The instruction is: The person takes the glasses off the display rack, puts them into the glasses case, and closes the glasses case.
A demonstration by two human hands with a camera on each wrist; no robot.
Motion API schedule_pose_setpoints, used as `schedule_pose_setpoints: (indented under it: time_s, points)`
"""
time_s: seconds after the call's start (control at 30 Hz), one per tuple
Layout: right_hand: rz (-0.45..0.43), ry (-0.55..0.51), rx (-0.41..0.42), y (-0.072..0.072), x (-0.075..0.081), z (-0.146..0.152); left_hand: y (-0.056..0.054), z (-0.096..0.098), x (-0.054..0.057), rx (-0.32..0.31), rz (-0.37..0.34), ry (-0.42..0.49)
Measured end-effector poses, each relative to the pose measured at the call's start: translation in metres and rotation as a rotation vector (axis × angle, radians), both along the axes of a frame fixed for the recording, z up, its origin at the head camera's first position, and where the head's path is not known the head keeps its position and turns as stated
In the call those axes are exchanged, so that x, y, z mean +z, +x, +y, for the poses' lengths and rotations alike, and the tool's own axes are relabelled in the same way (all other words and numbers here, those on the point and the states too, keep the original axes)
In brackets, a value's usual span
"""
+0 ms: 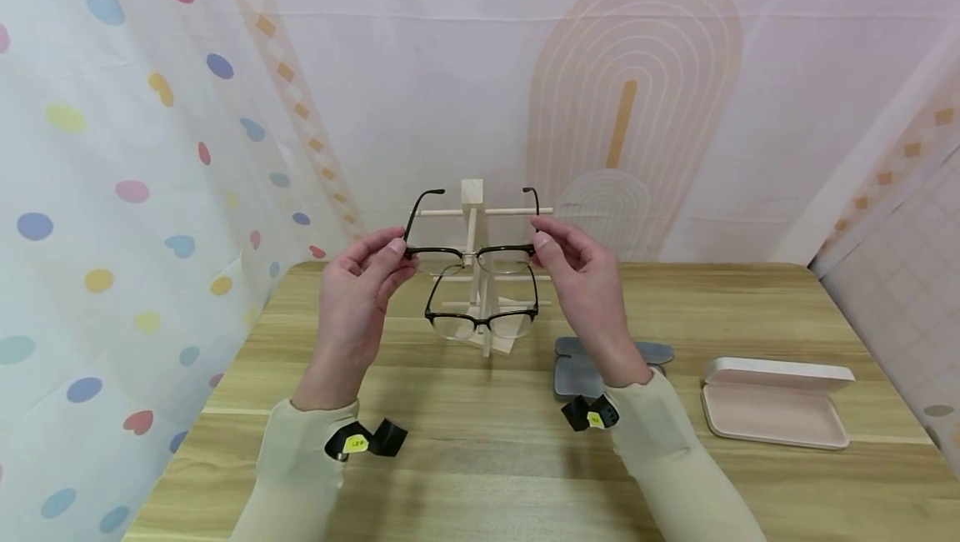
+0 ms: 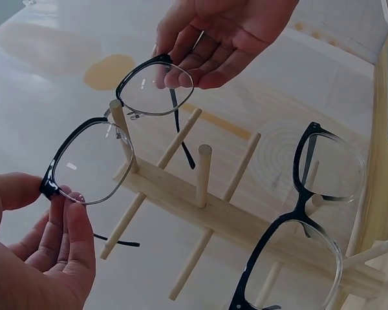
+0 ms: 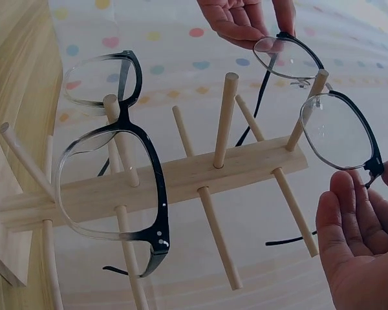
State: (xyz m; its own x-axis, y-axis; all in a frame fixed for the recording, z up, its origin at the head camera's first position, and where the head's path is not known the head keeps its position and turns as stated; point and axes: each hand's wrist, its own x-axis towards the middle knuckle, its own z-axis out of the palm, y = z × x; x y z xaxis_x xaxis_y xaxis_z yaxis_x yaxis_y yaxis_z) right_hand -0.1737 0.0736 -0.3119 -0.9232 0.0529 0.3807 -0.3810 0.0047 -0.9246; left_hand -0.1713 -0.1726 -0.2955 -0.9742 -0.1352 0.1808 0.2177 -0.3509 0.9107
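A pair of black half-rim glasses point(image 1: 437, 250) is level with the upper part of a wooden peg stand point(image 1: 472, 192), its temples pointing away and spread to either side. My left hand point(image 1: 358, 288) pinches the glasses' left corner between thumb and fingers. At the opposite corner, my right hand point(image 1: 588, 288) holds the frame by the hinge. In the right wrist view the bridge overlaps the tip of the topmost front peg point(image 3: 308, 110). Lower on the stand, a second pair of dark-framed glasses point(image 1: 480, 323) hangs with its bridge on a peg.
The stand rises from a square base on a wood-grain table point(image 1: 465, 475). To the right lie a grey glasses case point(image 1: 573, 377), partly behind my right wrist, and an open pale pink case point(image 1: 776, 414). A patterned curtain point(image 1: 420, 67) hangs behind the table.
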Motion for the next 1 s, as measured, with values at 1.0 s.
schedule_pose_setpoints:
  time_s: [1.0]
  points:
    - [0.08, -0.031, 0.008, 0.015, 0.009, 0.009, 0.02, 0.01, 0.012, 0.05, 0.092, -0.065]
